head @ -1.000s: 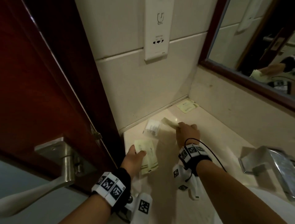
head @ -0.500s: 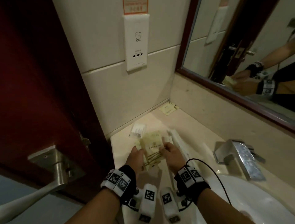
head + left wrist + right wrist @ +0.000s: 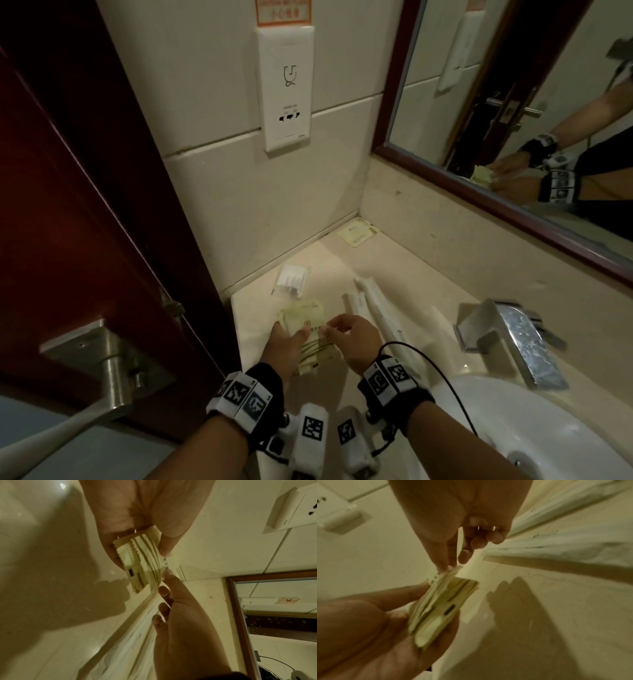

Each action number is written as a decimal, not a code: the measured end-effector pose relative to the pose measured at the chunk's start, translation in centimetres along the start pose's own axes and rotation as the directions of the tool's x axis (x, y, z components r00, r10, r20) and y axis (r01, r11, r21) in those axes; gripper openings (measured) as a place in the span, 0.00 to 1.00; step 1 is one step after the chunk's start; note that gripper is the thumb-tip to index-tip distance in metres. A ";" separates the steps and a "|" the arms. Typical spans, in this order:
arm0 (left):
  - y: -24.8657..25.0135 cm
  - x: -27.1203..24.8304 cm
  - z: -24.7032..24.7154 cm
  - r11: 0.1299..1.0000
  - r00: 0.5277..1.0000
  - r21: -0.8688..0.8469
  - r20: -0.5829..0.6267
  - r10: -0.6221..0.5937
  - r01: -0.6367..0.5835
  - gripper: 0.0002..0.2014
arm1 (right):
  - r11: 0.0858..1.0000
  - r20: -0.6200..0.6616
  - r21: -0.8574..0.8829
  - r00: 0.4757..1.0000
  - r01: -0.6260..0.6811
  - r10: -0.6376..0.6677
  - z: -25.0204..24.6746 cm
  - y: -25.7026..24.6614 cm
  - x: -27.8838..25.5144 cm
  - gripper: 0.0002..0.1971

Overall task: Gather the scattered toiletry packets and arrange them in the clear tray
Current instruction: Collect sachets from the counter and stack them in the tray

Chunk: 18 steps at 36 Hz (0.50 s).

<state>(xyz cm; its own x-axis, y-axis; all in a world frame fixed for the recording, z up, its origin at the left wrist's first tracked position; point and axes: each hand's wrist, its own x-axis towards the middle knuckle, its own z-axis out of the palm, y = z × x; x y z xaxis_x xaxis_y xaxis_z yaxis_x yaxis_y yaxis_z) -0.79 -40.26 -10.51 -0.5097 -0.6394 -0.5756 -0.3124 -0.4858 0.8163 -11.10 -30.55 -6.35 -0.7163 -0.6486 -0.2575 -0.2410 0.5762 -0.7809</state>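
Observation:
My left hand (image 3: 297,339) holds a small stack of pale yellow-green toiletry packets (image 3: 306,323) just above the counter, thumb on top and fingers below. From the right, my right hand (image 3: 328,330) pinches the right edge of the top packet between thumb and forefinger. The left wrist view shows the stack (image 3: 142,562) fanned out, with zigzag edges. In the right wrist view the stack (image 3: 440,608) lies in the left palm. A white packet in clear wrap (image 3: 291,279) and another yellow packet (image 3: 358,233) lie farther back. No clear tray is in view.
Long white wrapped packets (image 3: 376,308) lie on the counter (image 3: 342,387) right of my hands. A chrome faucet (image 3: 510,342) and white sink (image 3: 496,421) are at the right. A dark red door with a metal handle (image 3: 102,359) stands close on the left. A mirror (image 3: 513,102) hangs above.
My right hand drew back from the far counter with a yellow packet and laid it on the stack in my left hand. Both hands are now together over the counter's near edge.

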 end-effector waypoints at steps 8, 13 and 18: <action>1.5 -2.7 -0.7 1.000 0.999 0.014 -0.042 -0.009 0.009 0.22 | 0.965 -0.116 -0.255 0.993 -0.056 0.027 -1.6 0.2 5.4 0.15; 2.0 -3.3 -1.2 0.998 0.997 0.065 -0.075 0.001 0.004 0.16 | 0.910 -0.155 -0.400 0.987 -0.106 0.046 -2.3 -0.5 10.2 0.22; 2.7 -3.1 -1.5 0.993 0.994 0.105 -0.092 0.056 -0.046 0.10 | 0.865 -0.135 -0.481 0.987 -0.144 0.090 -2.3 -1.2 15.3 0.31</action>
<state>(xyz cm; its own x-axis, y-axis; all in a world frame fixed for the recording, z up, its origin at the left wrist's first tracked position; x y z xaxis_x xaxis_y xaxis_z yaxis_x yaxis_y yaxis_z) 1.15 -40.50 -6.60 -0.4508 -0.7173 -0.5313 -0.3709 -0.3909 0.8424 -23.28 -40.02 -8.01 -0.8168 -0.5212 -0.2475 -0.4198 0.8311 -0.3647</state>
